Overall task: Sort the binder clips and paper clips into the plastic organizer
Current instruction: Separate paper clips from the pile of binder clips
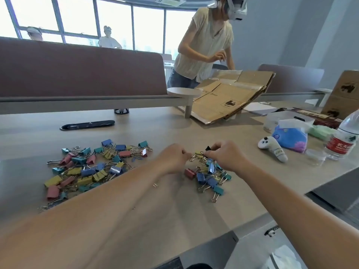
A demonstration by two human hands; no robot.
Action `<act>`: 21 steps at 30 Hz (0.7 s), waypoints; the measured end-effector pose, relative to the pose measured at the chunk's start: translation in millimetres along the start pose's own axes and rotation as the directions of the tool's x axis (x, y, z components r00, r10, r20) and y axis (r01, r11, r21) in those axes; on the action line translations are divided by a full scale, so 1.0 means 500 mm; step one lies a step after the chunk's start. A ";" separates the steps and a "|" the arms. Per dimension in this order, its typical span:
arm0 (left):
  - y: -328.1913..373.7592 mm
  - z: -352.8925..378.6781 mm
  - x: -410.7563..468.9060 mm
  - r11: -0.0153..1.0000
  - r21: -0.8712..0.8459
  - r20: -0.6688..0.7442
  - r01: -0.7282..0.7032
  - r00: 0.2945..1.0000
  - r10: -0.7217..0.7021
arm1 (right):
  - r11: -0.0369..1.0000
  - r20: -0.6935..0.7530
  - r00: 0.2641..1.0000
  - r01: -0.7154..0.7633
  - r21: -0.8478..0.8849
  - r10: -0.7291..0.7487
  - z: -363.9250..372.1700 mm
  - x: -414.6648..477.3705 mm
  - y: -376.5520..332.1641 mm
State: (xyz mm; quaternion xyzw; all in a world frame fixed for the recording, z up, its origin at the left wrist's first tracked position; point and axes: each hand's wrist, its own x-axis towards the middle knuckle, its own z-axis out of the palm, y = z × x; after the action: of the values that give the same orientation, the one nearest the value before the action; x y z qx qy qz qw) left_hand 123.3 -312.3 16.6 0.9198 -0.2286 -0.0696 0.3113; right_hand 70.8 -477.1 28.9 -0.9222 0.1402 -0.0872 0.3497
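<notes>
**Forearms across the near bench edge, hands at the small pile**

Left forearm and right forearm reach in from the bottom of the view over the bench.

- Right hand: fingertips pinch a black binder clip, held just above the far edge of the small pile.
- Left hand: fingers curled, tips at the left edge of that pile, near a yellow clip. They hide whatever they hold, so I can't tell if it grips anything.
- Small pile: blue, teal, red and yellow binder clips in a tangle between and just below the two hands.
- Big pile: many more coloured binder clips, spread on the bench to the left, well apart from the hands.
- One loose paper clip lies on the bench by the left wrist.

Right side of the bench:
- a white controller
- a blue tissue pack just behind it
- a translucent plastic box further back – can't tell whether it has compartments
- a water bottle at the frame edge

Far side: flattened cardboard leans on the divider, and a person in a headset stands behind it.
</notes>
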 end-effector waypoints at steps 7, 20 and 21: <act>0.013 0.062 0.027 1.000 0.005 0.092 0.004 0.996 -0.004 | 0.983 0.021 1.000 0.004 -0.182 0.000 0.007 0.000 0.042; -0.008 0.025 0.008 0.976 0.132 0.058 -0.172 0.985 0.165 | 0.969 0.039 0.999 0.041 -0.243 -0.032 0.008 -0.003 0.035; -0.010 0.018 0.003 0.975 0.133 0.050 -0.176 0.984 0.171 | 0.966 0.037 0.999 0.042 -0.254 -0.033 0.007 -0.004 0.033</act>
State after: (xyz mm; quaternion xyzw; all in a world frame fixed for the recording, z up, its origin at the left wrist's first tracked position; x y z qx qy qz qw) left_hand 124.2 -314.5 6.3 0.9140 -0.3181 -0.0437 0.2482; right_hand 66.3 -486.3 15.1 -0.9633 0.1271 -0.0602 0.2288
